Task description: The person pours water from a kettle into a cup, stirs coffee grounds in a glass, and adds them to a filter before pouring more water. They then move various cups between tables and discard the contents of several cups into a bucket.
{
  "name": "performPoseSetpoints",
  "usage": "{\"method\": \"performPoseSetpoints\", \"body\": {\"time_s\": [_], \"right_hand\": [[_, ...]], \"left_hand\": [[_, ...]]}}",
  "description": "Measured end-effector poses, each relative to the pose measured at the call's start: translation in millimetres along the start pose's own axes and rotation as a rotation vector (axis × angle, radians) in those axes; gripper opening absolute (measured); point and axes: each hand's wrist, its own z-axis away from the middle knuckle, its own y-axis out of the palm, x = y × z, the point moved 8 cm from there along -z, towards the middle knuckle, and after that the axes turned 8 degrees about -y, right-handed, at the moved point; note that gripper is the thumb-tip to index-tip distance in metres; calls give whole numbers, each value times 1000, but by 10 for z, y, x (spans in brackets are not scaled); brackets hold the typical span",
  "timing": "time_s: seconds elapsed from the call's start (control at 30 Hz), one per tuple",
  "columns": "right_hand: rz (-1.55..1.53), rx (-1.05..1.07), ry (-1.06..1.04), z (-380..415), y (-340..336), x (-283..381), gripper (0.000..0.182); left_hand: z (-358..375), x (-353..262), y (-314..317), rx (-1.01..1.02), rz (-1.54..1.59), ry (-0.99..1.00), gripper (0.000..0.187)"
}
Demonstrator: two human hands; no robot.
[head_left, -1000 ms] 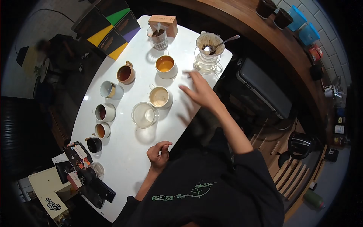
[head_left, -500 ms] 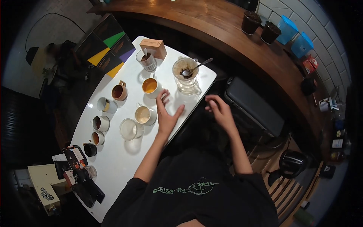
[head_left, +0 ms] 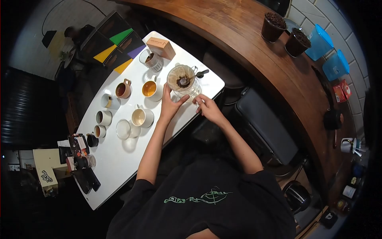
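A coffee dripper (head_left: 172, 75) lined with a paper filter sits on a clear glass coffee server (head_left: 193, 91) near the table's end. Wet dark grounds (head_left: 183, 81) lie in the filter, and a spoon (head_left: 202, 73) leans over its rim. My left hand (head_left: 171, 106) curves around the dripper's left side, its fingers partly hidden and the thumb in front. At the server's handle side, my right hand (head_left: 209, 110) has its fingers bent together. Left of these stand a white cup of amber coffee (head_left: 149, 88) and a white mug with a pale inside (head_left: 139, 117).
A cardboard box (head_left: 162, 47) and a glass with grounds (head_left: 151, 61) stand behind the dripper. Several cups line the far side, among them a brown cup (head_left: 123, 89). A clear glass (head_left: 124, 130) is nearer me. A wooden counter (head_left: 223, 24) curves behind the white table (head_left: 115, 173).
Both hands have moved in to the dripper and server, the right one from beyond the table edge. The dripper and server have shifted toward me, and the spoon's handle points differently.
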Motion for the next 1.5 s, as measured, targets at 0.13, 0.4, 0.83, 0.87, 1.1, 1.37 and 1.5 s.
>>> {"method": "performPoseSetpoints", "body": {"time_s": [0.13, 0.4, 0.83, 0.87, 1.1, 1.37, 1.5], "right_hand": [[-4, 75, 17, -42, 39, -101, 30], [-6, 10, -3, 10, 104, -115, 30], [-28, -143, -90, 97, 169, -107, 35], [-22, -144, -111, 112, 149, -61, 35], [-44, -103, 17, 473, -114, 802, 32], [-57, -247, -49, 1073, -998, 1829, 32], [-27, -343, -98, 1433, -1526, 2132, 32]], "left_hand": [[-59, -61, 53, -3, -109, 20, 65], [-98, 159, 107, 97, -74, -28, 51], [-99, 79, 189, 167, -21, -14, 46], [-82, 9, 170, 158, -25, -6, 46], [104, -952, 187, 96, -58, 69, 47], [221, -2112, 823, 139, 7, 308, 43], [209, -2653, 1391, 280, 158, 340, 45]]}}
